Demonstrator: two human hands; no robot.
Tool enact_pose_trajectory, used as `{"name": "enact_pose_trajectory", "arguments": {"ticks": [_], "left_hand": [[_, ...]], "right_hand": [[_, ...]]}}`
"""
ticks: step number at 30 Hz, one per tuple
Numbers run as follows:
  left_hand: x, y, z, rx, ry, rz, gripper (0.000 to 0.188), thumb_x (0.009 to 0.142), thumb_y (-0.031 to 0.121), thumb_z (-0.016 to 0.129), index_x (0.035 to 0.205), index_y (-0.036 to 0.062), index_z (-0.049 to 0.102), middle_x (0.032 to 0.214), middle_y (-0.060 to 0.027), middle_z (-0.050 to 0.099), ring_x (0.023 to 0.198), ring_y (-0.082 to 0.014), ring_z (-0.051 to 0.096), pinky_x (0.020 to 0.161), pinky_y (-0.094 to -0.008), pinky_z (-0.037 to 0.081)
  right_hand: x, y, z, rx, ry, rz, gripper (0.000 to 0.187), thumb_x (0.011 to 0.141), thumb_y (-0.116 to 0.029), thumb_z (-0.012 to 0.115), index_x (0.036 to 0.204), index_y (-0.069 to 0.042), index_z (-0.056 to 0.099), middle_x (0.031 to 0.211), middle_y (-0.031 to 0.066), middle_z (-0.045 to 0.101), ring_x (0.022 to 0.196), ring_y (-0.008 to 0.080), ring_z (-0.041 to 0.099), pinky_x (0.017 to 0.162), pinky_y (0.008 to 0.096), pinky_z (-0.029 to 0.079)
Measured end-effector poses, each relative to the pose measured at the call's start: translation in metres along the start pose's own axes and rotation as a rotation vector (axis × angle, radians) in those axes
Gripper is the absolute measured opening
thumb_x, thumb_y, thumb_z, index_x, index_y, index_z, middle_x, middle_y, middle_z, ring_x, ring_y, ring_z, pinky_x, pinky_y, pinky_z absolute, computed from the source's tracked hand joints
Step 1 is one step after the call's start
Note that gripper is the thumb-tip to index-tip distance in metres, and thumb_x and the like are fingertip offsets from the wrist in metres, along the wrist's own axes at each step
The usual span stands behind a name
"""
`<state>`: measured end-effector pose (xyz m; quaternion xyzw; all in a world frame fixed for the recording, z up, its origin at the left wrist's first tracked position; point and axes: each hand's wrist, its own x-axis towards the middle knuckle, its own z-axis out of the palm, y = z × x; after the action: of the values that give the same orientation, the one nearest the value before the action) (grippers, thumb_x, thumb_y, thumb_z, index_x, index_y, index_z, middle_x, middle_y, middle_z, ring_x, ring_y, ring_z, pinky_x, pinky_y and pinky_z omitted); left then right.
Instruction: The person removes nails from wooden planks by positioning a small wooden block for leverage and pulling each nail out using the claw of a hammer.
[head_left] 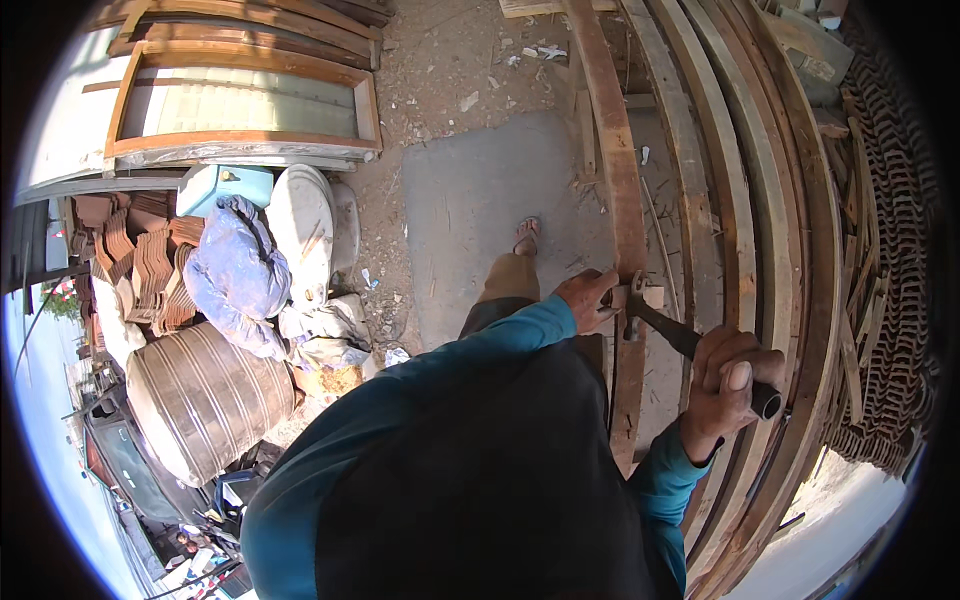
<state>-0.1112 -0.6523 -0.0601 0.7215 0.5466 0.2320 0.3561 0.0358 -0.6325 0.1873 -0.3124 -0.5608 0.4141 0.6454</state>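
In my right hand [730,375] is a hammer [672,332], its dark handle gripped close to the butt end. The metal hammer head lies over a small wooden block [654,297] set across a long reddish-brown wooden beam [618,165]. My left hand [588,299] is closed at the block's left end, with fingers and thumb pinched together. Part of the block is hidden under the hammer head and my fingers. Whether the hammer touches the block, I cannot tell.
Several long planks [740,190] run beside the beam on the right, with stacked roof tiles [895,250] beyond. A grey sheet [470,200] lies on the ground under my foot. Leftward are a ribbed metal drum [215,395], a blue cloth bundle [235,270] and wooden frames [245,140].
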Motion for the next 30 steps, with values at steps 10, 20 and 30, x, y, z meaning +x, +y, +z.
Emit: {"name": "enact_pose_trajectory", "arguments": {"ticks": [10, 20, 30], "left_hand": [[0.039, -0.04, -0.041, -0.051, -0.012, -0.118, 0.052, 0.081, 0.029, 0.079, 0.118, 0.0047, 0.052, 0.104, -0.0241, 0.064, 0.099, -0.0437, 0.063, 0.086, -0.0499, 0.05], [0.064, 0.023, -0.049, 0.008, -0.189, -0.108, 0.052, 0.083, 0.027, 0.079, 0.12, 0.0058, 0.051, 0.107, -0.0261, 0.065, 0.102, -0.0439, 0.064, 0.086, -0.0479, 0.052], [0.038, 0.016, -0.045, -1.191, -0.399, -0.569, 0.067, 0.101, 0.047, 0.056, 0.147, 0.0024, 0.035, 0.137, -0.0246, 0.055, 0.129, -0.0358, 0.055, 0.109, -0.0472, 0.043]], "right_hand": [[0.054, 0.045, 0.003, 0.151, 0.13, 0.126, 0.033, 0.096, -0.023, 0.063, 0.072, -0.012, 0.044, 0.054, -0.0008, 0.044, 0.043, 0.009, 0.038, 0.046, 0.0274, 0.034], [-0.076, -0.009, -0.121, 0.178, 0.596, 0.005, 0.034, 0.103, -0.032, 0.05, 0.077, -0.012, 0.041, 0.055, -0.0003, 0.036, 0.046, 0.0116, 0.037, 0.053, 0.0298, 0.035], [-0.093, -0.034, -0.087, 0.249, 0.612, -0.089, 0.032, 0.094, -0.029, 0.06, 0.076, -0.007, 0.045, 0.051, 0.0033, 0.042, 0.042, 0.0156, 0.041, 0.044, 0.0313, 0.039]]}}
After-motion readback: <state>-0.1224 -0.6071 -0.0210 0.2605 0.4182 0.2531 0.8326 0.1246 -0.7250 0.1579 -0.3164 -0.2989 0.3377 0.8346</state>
